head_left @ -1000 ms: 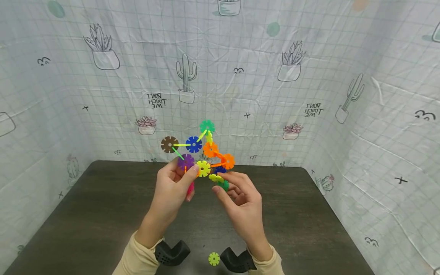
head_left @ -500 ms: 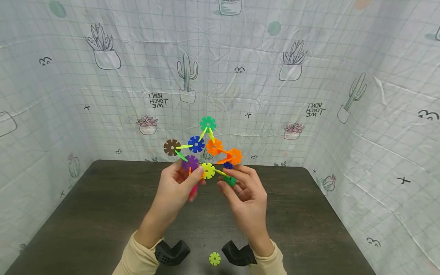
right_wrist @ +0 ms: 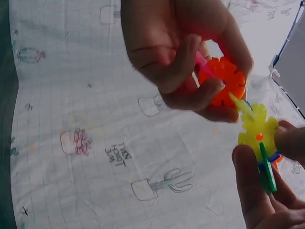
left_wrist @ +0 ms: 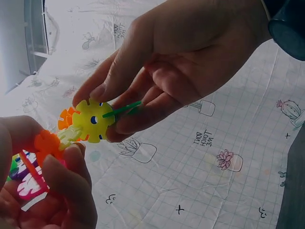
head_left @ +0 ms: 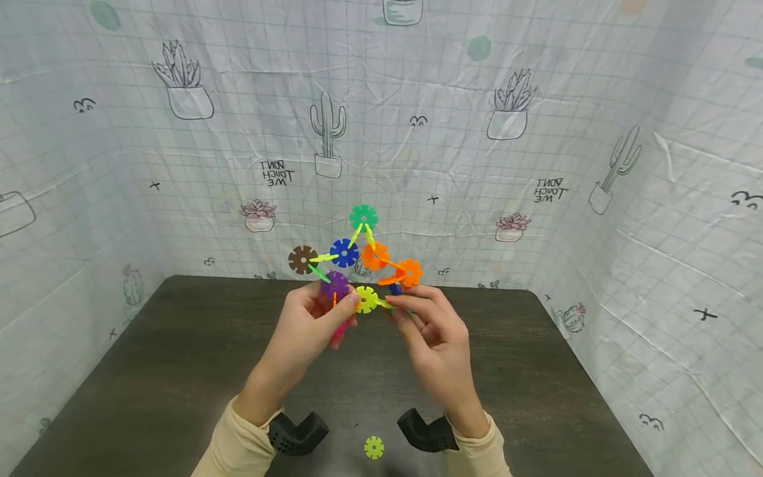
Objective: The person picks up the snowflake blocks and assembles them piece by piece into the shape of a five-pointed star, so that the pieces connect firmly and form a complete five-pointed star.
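Observation:
Notched plastic discs, slotted edge to edge, form a raised chain between both hands. Along it run a brown disc point(head_left: 300, 255), a blue disc point(head_left: 340, 257), a teal green disc point(head_left: 359, 213), orange discs point(head_left: 412, 277) and a purple disc point(head_left: 331, 279). My left hand point(head_left: 302, 324) grips the lower left part, its thumb beside a yellow disc point(head_left: 362, 306); an orange disc point(right_wrist: 217, 88) shows at its fingertips. My right hand point(head_left: 440, 338) pinches the right end, a yellow disc point(left_wrist: 86, 126) with a green disc point(left_wrist: 125, 109) slotted into it. The fingers partly hide a dark blue disc point(head_left: 395, 289).
A loose yellow-green disc point(head_left: 369, 453) lies on the dark table point(head_left: 524, 384) near its front edge. Black wrist mounts point(head_left: 298, 437) sit on both wrists. A printed cloth point(head_left: 399, 86) surrounds the table at the back and sides.
The right hand first moved outward and the orange discs swung right; then its fingers closed in beside the yellow disc, covering the green one. The left hand keeps its grip, shifting slightly right.

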Tool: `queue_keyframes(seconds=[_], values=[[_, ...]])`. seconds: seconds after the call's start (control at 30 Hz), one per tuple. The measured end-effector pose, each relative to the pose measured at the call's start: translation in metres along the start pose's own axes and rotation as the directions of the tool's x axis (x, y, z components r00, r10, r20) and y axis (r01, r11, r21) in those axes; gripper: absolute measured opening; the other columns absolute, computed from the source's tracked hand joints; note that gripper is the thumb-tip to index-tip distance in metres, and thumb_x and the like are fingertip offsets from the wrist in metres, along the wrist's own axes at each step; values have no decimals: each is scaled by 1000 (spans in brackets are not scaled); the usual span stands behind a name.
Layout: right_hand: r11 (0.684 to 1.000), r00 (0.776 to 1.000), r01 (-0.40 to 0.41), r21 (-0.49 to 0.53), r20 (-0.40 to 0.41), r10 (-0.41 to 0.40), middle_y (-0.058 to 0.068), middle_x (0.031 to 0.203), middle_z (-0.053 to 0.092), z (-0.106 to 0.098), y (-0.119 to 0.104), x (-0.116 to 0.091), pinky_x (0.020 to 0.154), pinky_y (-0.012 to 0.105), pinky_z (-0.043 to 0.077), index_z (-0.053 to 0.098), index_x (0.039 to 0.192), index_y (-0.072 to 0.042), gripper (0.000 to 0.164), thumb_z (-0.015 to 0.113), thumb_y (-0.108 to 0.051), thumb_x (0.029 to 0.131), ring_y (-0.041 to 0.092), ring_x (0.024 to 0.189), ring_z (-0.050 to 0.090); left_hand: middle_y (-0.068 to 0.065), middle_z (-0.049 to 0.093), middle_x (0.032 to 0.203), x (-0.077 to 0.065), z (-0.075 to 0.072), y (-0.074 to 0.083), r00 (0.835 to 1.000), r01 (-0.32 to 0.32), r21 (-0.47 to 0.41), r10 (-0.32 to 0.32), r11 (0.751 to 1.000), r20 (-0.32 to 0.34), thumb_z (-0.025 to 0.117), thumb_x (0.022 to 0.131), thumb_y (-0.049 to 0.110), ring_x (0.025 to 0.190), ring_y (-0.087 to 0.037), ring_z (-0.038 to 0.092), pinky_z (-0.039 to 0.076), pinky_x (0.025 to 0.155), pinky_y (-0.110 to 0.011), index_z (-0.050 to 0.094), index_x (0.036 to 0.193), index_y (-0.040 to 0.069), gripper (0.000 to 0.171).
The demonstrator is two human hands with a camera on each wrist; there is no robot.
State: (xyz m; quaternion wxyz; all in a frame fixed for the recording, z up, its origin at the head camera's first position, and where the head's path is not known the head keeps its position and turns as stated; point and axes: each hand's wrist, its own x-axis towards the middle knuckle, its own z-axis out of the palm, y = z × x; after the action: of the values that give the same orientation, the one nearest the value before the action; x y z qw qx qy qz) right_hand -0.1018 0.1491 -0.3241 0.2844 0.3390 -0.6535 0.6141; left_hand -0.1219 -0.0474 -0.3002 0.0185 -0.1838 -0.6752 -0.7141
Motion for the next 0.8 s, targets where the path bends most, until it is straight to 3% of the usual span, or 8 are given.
queue_keyframes(seconds=[0.1, 0.23, 0.37, 0.57, 0.8], values=[[997, 998, -48, 58, -42, 51, 11, 116, 60, -2, -1, 0, 85, 33, 61, 57, 118, 13, 25, 63, 11, 94, 17, 102, 70, -6, 63, 70, 0, 0, 0, 1000, -4, 5, 4, 1000, 21, 67, 98, 13, 49, -12, 48, 45, 48, -24, 65, 101, -4, 17], [969, 975, -176, 176, -102, 195, 5, 115, 66, -4, -5, 0, 85, 34, 61, 47, 118, 2, 36, 69, 9, 90, 17, 108, 71, -7, 63, 70, 0, 0, 0, 999, 11, 18, -11, 1000, 52, 66, 99, 15, 51, -12, 47, 44, 48, -24, 64, 102, -3, 18], [944, 945, -261, 202, -144, 293, 5, 105, 70, -4, -8, 0, 84, 34, 62, 53, 112, 5, 32, 72, 11, 87, 18, 100, 74, -8, 60, 71, -1, 1, 2, 995, 32, 13, -33, 999, 92, 60, 103, 16, 53, -12, 45, 41, 50, -21, 60, 104, -3, 20], [947, 934, -290, 137, -176, 311, 7, 104, 75, -3, -6, -2, 80, 33, 62, 61, 111, 12, 22, 69, 8, 91, 17, 85, 76, -8, 52, 71, -3, 5, 5, 992, 38, -17, -35, 999, 124, 52, 106, 14, 55, -11, 41, 35, 50, -18, 49, 104, -4, 18], [956, 947, -269, 121, -148, 285, 3, 106, 75, -3, -5, -2, 73, 31, 62, 59, 111, 13, 19, 65, 7, 94, 15, 80, 74, -9, 48, 71, -4, 9, 6, 994, 39, -11, -37, 999, 106, 51, 106, 13, 58, -11, 42, 34, 51, -18, 44, 103, -5, 19]])
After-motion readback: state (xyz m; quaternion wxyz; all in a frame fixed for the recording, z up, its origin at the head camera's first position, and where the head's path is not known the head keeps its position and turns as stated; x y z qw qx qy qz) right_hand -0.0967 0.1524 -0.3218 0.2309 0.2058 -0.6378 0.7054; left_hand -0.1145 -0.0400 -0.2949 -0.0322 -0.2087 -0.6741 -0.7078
